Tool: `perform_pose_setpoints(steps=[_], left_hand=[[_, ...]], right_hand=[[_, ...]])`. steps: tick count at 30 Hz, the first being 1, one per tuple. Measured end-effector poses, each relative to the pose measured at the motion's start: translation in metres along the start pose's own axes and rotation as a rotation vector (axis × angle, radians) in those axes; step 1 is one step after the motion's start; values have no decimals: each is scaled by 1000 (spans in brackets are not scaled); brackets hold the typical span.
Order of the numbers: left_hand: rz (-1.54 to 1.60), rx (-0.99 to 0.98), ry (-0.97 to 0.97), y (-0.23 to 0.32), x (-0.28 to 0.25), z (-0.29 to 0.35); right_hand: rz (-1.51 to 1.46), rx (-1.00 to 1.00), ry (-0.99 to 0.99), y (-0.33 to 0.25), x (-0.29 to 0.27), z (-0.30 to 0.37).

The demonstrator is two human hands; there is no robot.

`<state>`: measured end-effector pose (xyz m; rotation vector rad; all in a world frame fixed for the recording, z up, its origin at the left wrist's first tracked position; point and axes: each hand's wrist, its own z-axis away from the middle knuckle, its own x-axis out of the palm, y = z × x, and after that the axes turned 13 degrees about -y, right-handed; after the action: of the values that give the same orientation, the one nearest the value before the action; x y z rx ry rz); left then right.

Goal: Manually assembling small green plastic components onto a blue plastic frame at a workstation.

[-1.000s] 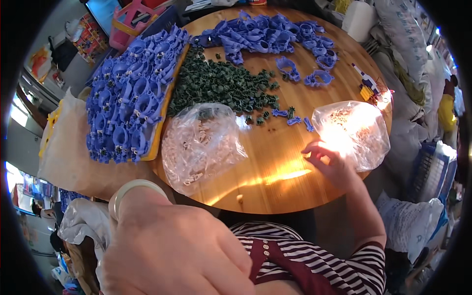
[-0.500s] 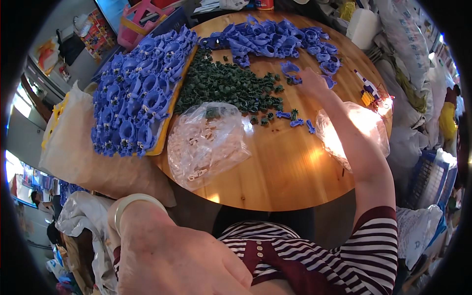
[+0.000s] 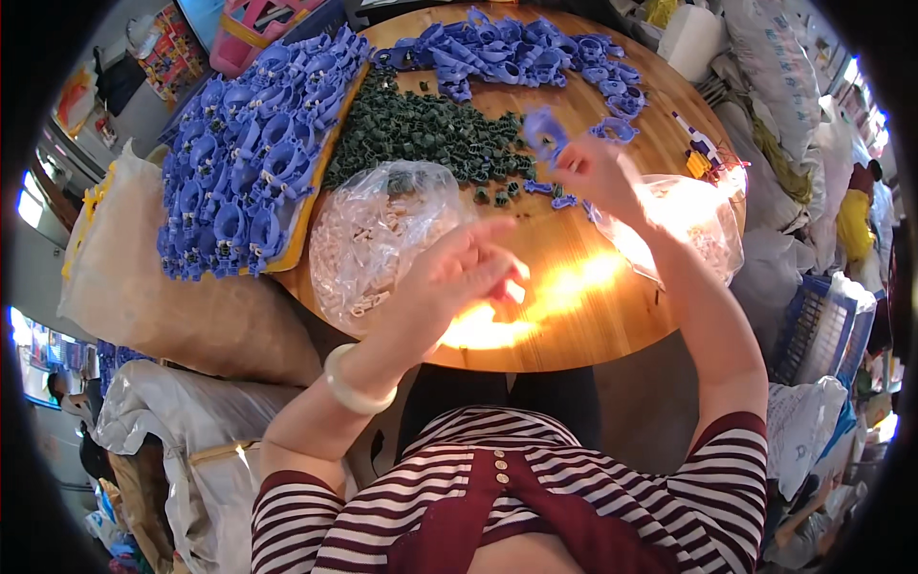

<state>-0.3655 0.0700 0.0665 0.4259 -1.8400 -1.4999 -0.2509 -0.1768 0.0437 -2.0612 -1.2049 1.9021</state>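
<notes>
My right hand (image 3: 604, 174) pinches a blue-violet ring-shaped plastic part (image 3: 545, 132), lifted over the right half of the round table. Above the table's near side, my left hand (image 3: 467, 273) is empty, its fingers apart and partly curled. Beside it lies a clear bag of pale pink small parts (image 3: 368, 258). Under and beside the held part are small blue pieces (image 3: 562, 201) and a heap of dark green small parts (image 3: 440, 139). More blue ring-shaped parts (image 3: 502, 53) are piled along the far edge.
A yellow-edged board (image 3: 304, 225) packed with blue parts (image 3: 229, 225) stands at the left. A second clear bag (image 3: 703, 215) lies near my right forearm. Beyond it rests a white and purple tool (image 3: 698, 143) with a yellow part. Sacks (image 3: 182, 268) crowd the table's left side.
My right hand has picked up a blue ring-shaped part and drawn it nearer and left. My left hand has moved from close to my body out over the table.
</notes>
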Motion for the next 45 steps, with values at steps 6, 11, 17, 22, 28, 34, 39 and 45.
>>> perform_pose_setpoints(steps=[6, 11, 17, 22, 28, 34, 39, 45], left_hand=[[226, 158, 207, -49, -10, -27], [424, 199, 282, -76, -16, -20], [433, 264, 291, -72, -17, -4], [368, 209, 300, -79, -23, 0], [437, 214, 248, -77, -25, 1], [482, 252, 188, -87, -37, 2], [508, 296, 204, -85, -33, 7], [417, 354, 107, -82, -25, 9]], right_hand=[[-134, -205, -89, -87, 36, 52], [-227, -180, -159, -89, 58, 64], [-274, -187, -275, -94, 61, 60], [-147, -44, -53, -48, 51, 19], [293, -248, -54, 6, 63, -14], [50, -40, -100, -7, 62, 11], [-200, 10, -11, -42, 58, 48], [-177, -299, 93, -98, 73, 81]])
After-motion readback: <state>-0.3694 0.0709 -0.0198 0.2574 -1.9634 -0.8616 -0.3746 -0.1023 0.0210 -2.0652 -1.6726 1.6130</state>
